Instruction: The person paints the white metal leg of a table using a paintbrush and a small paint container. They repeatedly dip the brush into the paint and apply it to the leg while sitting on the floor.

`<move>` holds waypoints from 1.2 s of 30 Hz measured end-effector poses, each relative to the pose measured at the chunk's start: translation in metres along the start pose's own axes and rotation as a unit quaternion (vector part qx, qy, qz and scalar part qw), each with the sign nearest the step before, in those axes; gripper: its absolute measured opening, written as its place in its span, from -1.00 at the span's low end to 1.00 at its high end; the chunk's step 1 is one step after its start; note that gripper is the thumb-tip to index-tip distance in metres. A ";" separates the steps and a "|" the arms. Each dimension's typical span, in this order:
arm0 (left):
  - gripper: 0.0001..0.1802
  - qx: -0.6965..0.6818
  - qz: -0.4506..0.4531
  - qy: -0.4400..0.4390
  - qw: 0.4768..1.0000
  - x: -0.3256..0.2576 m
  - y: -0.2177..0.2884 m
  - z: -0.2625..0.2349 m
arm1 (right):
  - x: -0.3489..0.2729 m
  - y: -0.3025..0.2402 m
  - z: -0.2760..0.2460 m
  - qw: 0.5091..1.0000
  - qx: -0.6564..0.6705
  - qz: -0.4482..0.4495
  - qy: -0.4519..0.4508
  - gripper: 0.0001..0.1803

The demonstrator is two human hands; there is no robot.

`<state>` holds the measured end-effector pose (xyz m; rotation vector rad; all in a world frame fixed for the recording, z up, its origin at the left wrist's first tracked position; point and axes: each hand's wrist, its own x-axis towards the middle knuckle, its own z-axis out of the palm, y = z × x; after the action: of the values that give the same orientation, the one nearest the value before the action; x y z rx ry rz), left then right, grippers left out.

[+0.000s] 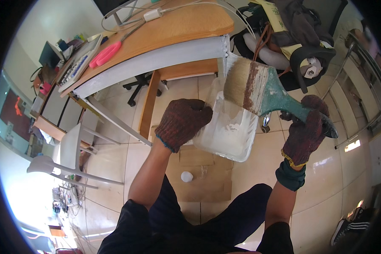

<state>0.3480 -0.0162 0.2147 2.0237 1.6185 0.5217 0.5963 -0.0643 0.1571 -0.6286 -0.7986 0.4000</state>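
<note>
- Head view: I see the right hand (305, 131) with fingers closed round the handle of the brush (262, 89); from them its long axis slants up-left toward the near corner of the counter (178, 25), and I can't tell whether the bristles touch it.
- The left hand (182, 122), farther from the brush, has its fingers closed on the left edge of the tray (228, 142), below the bristles.
- I count one brush, one tray, two gloved hands.

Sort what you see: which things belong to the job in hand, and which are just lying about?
In the job:
wide brush in the right hand
white tray in the left hand
cardboard, probably

Lying about:
pink-handled scissors
white adapter
dark shoes
</note>
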 end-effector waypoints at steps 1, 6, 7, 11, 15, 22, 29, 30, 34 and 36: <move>-0.60 -0.008 -0.002 0.003 1.000 0.000 0.000 0.000 | -0.001 0.000 -0.001 1.000 0.001 0.004 -0.003 -0.60; -0.60 -0.030 0.000 0.021 0.999 -0.002 -0.001 0.002 | 0.001 -0.003 -0.004 0.999 0.023 -0.014 -0.039 -0.59; -0.61 -0.027 -0.003 0.018 0.999 -0.002 -0.001 0.002 | 0.002 -0.005 -0.001 0.999 0.037 -0.013 -0.038 -0.59; -0.61 -0.013 0.000 0.015 1.000 -0.003 -0.001 0.001 | 0.001 -0.007 0.007 0.998 0.034 0.000 -0.043 -0.60; -0.61 -0.013 -0.009 0.017 1.000 -0.003 -0.002 0.003 | -0.002 0.001 -0.003 0.999 -0.007 0.025 -0.034 -0.60; -0.62 -0.027 -0.032 0.004 0.999 -0.004 0.000 0.000 | 0.000 -0.003 0.004 0.998 0.055 0.004 -0.031 -0.57; -0.60 0.003 -0.036 0.003 0.999 -0.004 0.003 -0.003 | 0.006 0.007 -0.005 0.998 0.043 0.014 -0.032 -0.59; -0.60 0.013 -0.035 0.004 0.999 -0.004 0.004 -0.003 | 0.007 0.009 -0.009 0.999 0.030 0.018 -0.041 -0.59; -0.62 0.015 -0.038 0.011 0.999 -0.007 0.008 -0.001 | 0.006 0.009 -0.010 0.998 0.050 -0.019 -0.038 -0.56; -0.62 -0.016 -0.037 0.019 0.999 -0.010 0.008 -0.001 | 0.007 0.010 -0.009 0.995 0.095 -0.024 -0.037 -0.54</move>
<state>0.3513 -0.0274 0.2206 1.9334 1.6887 0.5578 0.6068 -0.0556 0.1496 -0.4184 -0.8336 0.4511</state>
